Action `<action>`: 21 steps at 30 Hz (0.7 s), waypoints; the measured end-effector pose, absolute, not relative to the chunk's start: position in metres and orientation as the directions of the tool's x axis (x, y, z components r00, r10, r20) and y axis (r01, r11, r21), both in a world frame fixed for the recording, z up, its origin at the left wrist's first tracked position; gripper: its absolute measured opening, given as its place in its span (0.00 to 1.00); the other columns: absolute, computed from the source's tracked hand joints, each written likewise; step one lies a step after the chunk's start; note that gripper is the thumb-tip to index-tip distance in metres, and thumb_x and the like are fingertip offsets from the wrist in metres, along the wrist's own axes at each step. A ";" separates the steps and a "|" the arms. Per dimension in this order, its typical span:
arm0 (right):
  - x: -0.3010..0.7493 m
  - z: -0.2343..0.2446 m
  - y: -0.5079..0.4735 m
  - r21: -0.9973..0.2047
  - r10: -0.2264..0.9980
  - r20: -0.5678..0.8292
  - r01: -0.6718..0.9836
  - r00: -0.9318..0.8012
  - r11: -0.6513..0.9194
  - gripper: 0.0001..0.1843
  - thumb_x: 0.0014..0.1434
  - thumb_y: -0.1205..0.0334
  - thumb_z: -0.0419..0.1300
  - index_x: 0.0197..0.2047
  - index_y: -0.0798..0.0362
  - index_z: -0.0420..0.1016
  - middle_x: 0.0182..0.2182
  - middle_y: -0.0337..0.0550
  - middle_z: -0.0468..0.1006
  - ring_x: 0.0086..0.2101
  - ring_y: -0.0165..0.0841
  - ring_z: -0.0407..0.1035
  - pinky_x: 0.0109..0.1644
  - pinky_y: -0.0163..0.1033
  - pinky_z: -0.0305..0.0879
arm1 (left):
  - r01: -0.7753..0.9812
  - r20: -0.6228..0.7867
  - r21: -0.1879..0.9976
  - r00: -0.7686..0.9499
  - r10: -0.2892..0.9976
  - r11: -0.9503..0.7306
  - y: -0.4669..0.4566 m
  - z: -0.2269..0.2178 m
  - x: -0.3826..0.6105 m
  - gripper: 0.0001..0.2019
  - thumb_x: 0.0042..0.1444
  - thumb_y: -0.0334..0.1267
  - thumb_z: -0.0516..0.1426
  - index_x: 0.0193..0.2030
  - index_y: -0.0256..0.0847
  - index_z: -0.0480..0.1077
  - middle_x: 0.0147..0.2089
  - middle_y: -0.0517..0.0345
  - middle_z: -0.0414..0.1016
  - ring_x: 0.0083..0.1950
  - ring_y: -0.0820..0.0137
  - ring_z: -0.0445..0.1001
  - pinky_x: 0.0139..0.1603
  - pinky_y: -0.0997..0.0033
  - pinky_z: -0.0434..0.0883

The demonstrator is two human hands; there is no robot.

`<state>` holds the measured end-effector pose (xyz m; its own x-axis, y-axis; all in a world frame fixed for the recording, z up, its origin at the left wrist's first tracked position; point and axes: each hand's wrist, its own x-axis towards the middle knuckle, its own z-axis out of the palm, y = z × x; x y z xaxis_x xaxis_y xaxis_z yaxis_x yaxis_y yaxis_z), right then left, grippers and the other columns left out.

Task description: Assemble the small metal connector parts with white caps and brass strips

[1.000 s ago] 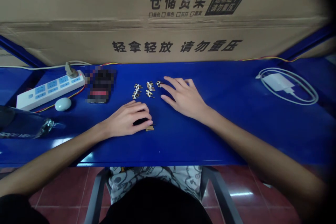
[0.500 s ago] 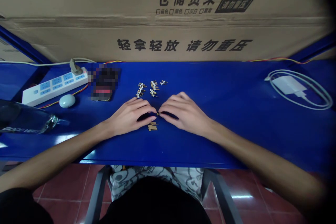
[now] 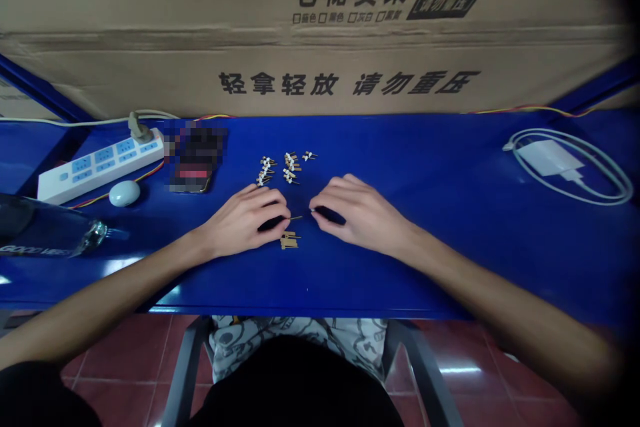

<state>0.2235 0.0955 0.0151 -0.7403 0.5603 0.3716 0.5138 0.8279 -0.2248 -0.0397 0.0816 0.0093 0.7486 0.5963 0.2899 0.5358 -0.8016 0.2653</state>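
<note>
My left hand [image 3: 245, 220] rests on the blue table [image 3: 400, 273], its fingertips pinching a thin metal pin [image 3: 296, 218]. My right hand [image 3: 360, 213] faces it, fingertips close together a little to the right of the pin's end. I cannot tell whether they hold anything. Dark shapes under both hands are unclear. Farther back stand two loose groups of small white-and-brass terminals [image 3: 276, 169]. Flat brass pieces [image 3: 289, 240] lie just below the gap between my hands.
On the left are a pixelated phone [image 3: 193, 160], a white power strip [image 3: 100, 168], a pale oval object [image 3: 124, 193] and a lying bottle [image 3: 50, 230]. A white charger with cable [image 3: 550, 160] lies at right. A large cardboard carton [image 3: 300, 33] stands behind the table.
My hands came together from apart, meeting at the fingertips half a second ago. They have now parted slightly, showing the thin pin between them.
</note>
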 end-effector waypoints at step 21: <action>0.233 -0.003 0.133 -0.028 0.699 0.293 0.725 -0.652 0.688 0.32 0.73 0.42 0.48 0.71 0.51 0.61 0.75 0.53 0.50 0.72 0.48 0.48 0.74 0.67 0.41 | 0.467 0.316 0.264 0.785 0.533 -0.844 0.084 0.006 -0.040 0.11 0.73 0.39 0.52 0.45 0.41 0.75 0.47 0.55 0.78 0.42 0.69 0.75 0.48 0.66 0.70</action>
